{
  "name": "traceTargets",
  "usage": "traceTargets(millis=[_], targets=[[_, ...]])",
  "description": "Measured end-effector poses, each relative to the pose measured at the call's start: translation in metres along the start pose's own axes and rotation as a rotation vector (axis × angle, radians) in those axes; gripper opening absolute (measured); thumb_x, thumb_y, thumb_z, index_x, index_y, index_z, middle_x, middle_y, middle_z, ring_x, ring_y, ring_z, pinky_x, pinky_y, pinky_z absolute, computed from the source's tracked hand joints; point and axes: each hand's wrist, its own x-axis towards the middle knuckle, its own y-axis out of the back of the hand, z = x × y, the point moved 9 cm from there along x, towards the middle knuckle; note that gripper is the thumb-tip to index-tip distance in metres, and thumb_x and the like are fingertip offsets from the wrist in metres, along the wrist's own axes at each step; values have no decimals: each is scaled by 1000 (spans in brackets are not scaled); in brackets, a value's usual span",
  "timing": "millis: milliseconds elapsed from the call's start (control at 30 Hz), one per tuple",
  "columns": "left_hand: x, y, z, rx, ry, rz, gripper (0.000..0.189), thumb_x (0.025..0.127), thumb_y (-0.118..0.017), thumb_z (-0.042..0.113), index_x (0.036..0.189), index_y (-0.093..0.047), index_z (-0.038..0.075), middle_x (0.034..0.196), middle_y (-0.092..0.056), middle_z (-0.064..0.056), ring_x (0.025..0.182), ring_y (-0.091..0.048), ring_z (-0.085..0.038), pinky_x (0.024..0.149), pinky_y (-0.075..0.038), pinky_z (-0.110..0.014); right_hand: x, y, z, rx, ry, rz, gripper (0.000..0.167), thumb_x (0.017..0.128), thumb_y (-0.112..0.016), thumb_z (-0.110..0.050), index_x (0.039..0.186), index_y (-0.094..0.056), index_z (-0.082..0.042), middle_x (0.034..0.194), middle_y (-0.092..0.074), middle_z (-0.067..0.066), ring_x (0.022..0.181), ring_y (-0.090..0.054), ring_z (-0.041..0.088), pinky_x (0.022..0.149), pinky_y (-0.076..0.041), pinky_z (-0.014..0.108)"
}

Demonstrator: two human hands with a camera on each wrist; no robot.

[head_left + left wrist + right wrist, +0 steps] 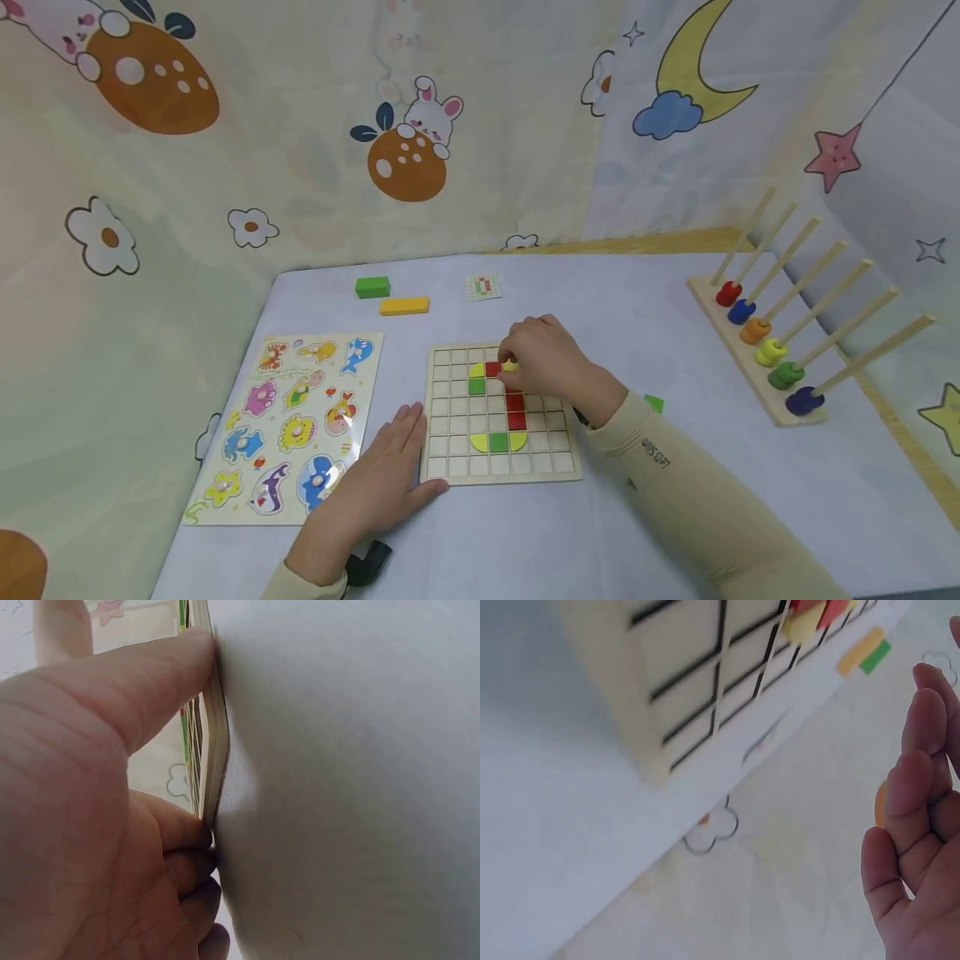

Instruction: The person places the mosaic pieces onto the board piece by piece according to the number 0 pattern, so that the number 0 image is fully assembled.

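Observation:
A wooden grid board (pixel 457 462) lies on the table, with red pieces (pixel 516 410), green pieces (pixel 498 442) and yellow rounded pieces (pixel 477 442) set in its squares. My left hand (pixel 382 471) rests at the board's left edge, fingers straight, thumb at the lower left corner; the left wrist view shows the thumb (pixel 157 682) against the edge. Over the upper part of the board, my right hand (pixel 551 358) has curled fingers and pinches a yellow rounded piece (pixel 510 367) beside a red one. The hand hides several squares. In the right wrist view its thumb and pinch are out of frame.
An animal puzzle board (pixel 330 429) lies left, partly under the left forearm. Behind are a green block (pixel 372 287), a yellow block (pixel 405 306) and a small pattern card (pixel 483 287). A peg stand (pixel 750 367) with coloured beads is right; a green piece (pixel 654 403) lies by the right sleeve.

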Motion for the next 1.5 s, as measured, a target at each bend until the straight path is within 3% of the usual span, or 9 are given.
traceTargets(millis=[267,567,833,1000,1200,1500], targets=[[0,-1,-1,-9,3,4,104,92,-68,66,167,-24,9,178,-12,-8,166,-10,-28,133,-24,-50,-32,29,49,16,-99,88,21,87,-84,-33,101,-84,-17,92,-73,0,93,-61,21,108,-44,52],[-1,0,0,-1,-1,-3,105,92,-67,67,167,-23,9,178,-11,-8,166,-10,-28,133,-24,-50,-84,49,104,3,-235,131,28,89,-83,-34,109,-82,-15,98,-74,3,99,-63,26,107,-41,61],[0,2,0,-10,-5,3,104,93,-68,65,167,-24,7,178,-12,-9,166,-11,-30,132,-25,-52,-119,45,135,-5,-267,133,27,88,-83,-32,107,-82,-13,95,-73,5,95,-64,28,96,-44,58],[-1,1,1,-16,-18,6,104,93,-68,64,167,-23,6,178,-13,-10,165,-12,-31,132,-24,-52,-133,32,147,-3,-294,80,27,88,-83,-33,106,-83,-13,92,-72,2,92,-65,27,91,-45,55],[-1,0,1,-19,-16,6,104,93,-69,64,167,-23,7,178,-12,-9,165,-11,-30,132,-24,-52,-145,18,157,2,-281,52,27,86,-84,-34,103,-83,-13,89,-71,0,89,-64,24,87,-46,54],[-1,-1,0,-14,-11,7,104,92,-69,64,167,-24,8,178,-13,-8,166,-11,-29,132,-24,-52,-159,0,165,-19,-324,-11,27,80,-89,-34,98,-83,-14,89,-74,-2,87,-62,21,82,-48,50]])
